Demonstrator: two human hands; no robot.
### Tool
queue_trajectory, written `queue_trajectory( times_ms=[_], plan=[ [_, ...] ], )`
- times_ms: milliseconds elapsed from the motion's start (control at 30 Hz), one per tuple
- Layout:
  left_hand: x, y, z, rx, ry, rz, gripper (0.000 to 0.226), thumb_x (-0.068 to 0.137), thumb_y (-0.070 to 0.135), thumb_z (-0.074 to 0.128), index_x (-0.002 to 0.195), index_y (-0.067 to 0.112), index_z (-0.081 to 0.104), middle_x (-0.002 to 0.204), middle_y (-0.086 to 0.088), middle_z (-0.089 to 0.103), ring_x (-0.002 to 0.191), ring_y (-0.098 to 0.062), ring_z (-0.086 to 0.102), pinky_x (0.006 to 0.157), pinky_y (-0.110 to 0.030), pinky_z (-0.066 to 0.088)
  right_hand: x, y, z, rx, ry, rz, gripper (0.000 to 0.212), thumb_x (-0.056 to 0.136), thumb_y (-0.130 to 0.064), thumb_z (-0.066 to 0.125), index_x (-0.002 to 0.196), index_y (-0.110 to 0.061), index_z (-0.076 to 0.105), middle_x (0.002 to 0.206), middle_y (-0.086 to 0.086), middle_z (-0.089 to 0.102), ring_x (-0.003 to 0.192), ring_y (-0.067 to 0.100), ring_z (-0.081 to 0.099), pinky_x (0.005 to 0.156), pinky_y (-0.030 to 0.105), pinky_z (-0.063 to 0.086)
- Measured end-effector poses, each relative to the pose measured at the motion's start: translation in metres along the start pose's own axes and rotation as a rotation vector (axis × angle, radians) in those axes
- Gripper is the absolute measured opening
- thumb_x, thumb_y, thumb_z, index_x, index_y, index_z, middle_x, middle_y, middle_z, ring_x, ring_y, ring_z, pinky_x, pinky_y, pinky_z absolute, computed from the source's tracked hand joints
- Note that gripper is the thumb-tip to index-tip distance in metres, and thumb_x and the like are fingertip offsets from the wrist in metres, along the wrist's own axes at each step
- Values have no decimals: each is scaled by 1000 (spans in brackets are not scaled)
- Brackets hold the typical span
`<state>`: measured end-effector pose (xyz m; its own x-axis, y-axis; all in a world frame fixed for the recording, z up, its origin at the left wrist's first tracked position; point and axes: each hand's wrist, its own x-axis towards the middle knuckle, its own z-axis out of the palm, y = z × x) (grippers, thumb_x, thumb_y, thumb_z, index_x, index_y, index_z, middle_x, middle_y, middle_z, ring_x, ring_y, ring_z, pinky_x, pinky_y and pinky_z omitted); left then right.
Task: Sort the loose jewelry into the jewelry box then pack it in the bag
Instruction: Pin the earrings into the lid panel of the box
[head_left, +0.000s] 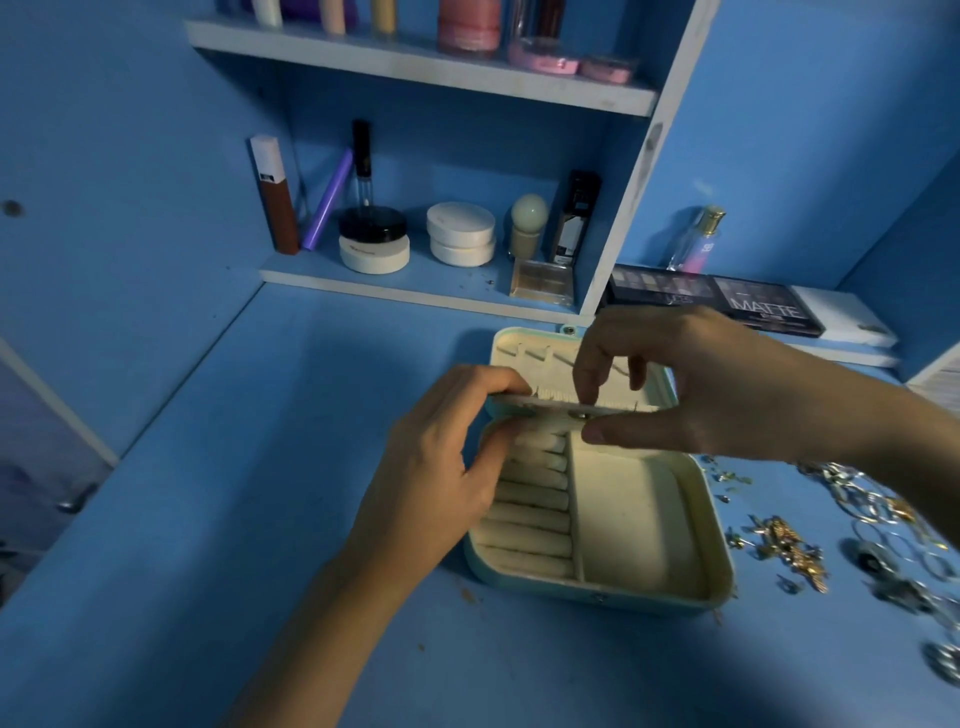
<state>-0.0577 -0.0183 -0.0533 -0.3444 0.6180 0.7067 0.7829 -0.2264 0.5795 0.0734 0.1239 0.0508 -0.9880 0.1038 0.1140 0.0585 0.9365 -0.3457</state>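
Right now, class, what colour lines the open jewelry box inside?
Cream; the jewelry box has a pale teal shell. Head view shows it best.

desk (260, 493) left of jewelry box (597, 587) bare; loose jewelry (795, 551) litters right

1. The blue desk top (234, 519) carries an open jewelry box (597, 591), right of centre, with its lid tipped back.
2. Loose jewelry (795, 551), gold and silver pieces, lies scattered on the desk just right of the box.
3. Two dark eyeshadow palettes (769, 309) lie side by side at the back right, with a perfume bottle (693, 244) upright behind them.
4. The lower shelf (457, 278) holds round jars (460, 234) and upright tubes.
5. The upper shelf (415, 67) holds bottles and a pink jar (469, 28).
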Motion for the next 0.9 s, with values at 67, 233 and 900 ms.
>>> queue_trajectory(
  times_ms=[67,233,900],
  plan=[
    [7,-1,1,-2,-33,-57,23,84,9,65,104,15,56,99,7,65,94,-3,61,83,-14,49,2,3,-3,-26,79,3,15,74,-38,68,83,-28,61,83,-12,59,79,0,53,66,18,43],
    [33,-3,8,-76,7,-171,22,84,2,68,99,14,57,88,14,65,88,1,64,79,-11,50,3,13,-1,-143,308,43,17,81,-27,70,93,-18,62,91,0,56,84,10,49,75,23,41],
    [35,-11,32,-240,156,-339,14,87,17,68,98,18,59,81,3,68,73,-12,65,65,-36,55,-88,50,4,-209,152,276,6,84,-36,59,79,-33,58,66,-8,54,62,12,52,59,27,44]
  ],
)
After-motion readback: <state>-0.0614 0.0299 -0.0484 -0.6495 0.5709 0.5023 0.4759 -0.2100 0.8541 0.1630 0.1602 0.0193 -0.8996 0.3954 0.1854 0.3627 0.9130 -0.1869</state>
